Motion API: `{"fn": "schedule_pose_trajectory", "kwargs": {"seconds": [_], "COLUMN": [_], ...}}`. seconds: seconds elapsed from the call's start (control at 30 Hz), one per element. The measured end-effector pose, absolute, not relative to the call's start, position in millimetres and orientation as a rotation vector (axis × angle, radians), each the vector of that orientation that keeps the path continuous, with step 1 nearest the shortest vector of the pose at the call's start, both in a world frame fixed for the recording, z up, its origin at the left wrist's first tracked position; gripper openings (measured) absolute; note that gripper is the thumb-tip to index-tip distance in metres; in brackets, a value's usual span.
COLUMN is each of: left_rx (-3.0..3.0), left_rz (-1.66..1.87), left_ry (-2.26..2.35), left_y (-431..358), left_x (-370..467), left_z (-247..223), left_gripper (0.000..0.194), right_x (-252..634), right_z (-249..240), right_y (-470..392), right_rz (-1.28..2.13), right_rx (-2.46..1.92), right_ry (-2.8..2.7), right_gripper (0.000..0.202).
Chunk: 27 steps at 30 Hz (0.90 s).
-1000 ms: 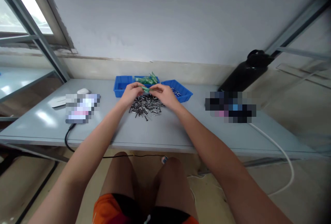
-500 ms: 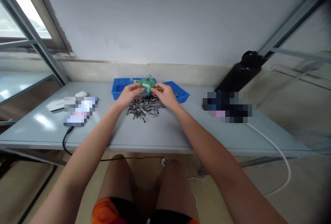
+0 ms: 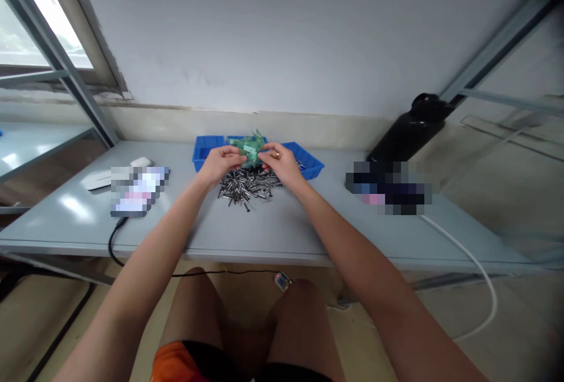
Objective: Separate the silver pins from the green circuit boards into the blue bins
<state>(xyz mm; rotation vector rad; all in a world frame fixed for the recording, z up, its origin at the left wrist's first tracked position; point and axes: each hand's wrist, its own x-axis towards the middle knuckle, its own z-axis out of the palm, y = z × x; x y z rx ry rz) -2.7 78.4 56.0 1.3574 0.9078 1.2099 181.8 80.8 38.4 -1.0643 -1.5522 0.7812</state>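
A crumpled green plastic piece (image 3: 251,147), perhaps a bag, is pinched between my two hands above a pile of screws (image 3: 244,188). My left hand (image 3: 224,162) grips its left side with the fingertips. On its right side my right hand (image 3: 278,160), with a ring on one finger, holds it the same way. Behind my hands stand blue bins: one at the left (image 3: 209,146), one in the middle mostly hidden by the green plastic, and one at the right (image 3: 307,161) with a few screws showing in it.
A phone (image 3: 141,191) with a black cable and a white case (image 3: 141,162) lie on the left of the grey table (image 3: 264,235). At the right are a black bottle (image 3: 408,129), a blurred dark object (image 3: 388,188) and a white cable (image 3: 467,253).
The view has shifted slightly. My fingers have moved a little on the green plastic, which remains held between both hands.
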Motion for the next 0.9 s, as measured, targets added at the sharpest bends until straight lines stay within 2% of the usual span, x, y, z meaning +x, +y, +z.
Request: {"fn": "schedule_pose_trajectory", "kwargs": {"seconds": [0.13,0.23,0.37,0.5,0.6,0.73,0.9], "left_rx": [1.535,1.695,1.89,1.859,1.739,1.743,1.797], "left_rz": [1.223,1.233,1.18,1.292,1.412,1.302,1.311], "left_ry": [0.941,0.922,0.898,0.983,1.1,1.025,0.987], "left_y": [77.8,75.2,73.4,82.1,89.4,88.5,83.8], "left_x": [2.6,4.8,5.6,5.7,3.6,0.7,0.5], "left_z": [53.3,53.8,55.2,47.9,43.1,45.7,49.9], "left_gripper": [0.018,0.019,0.027,0.019,0.034,0.017,0.017], "right_x": [179.6,175.4,171.7,174.7,178.3,180.2,181.9], "right_z": [34.8,33.4,32.4,32.0,32.3,32.2,30.4], "right_y": [79.4,75.7,73.3,78.3,82.3,83.4,83.7], "right_rz": [0.43,0.649,0.904,0.827,0.777,0.737,0.678], "right_rx": [-1.127,-1.016,-0.886,-0.939,-0.96,-0.959,-0.969], "right_ry": [-1.628,-1.724,-1.679,-1.668,-1.689,-1.691,-1.684], "right_gripper": [0.022,0.019,0.032,0.031,0.032,0.032,0.028]}}
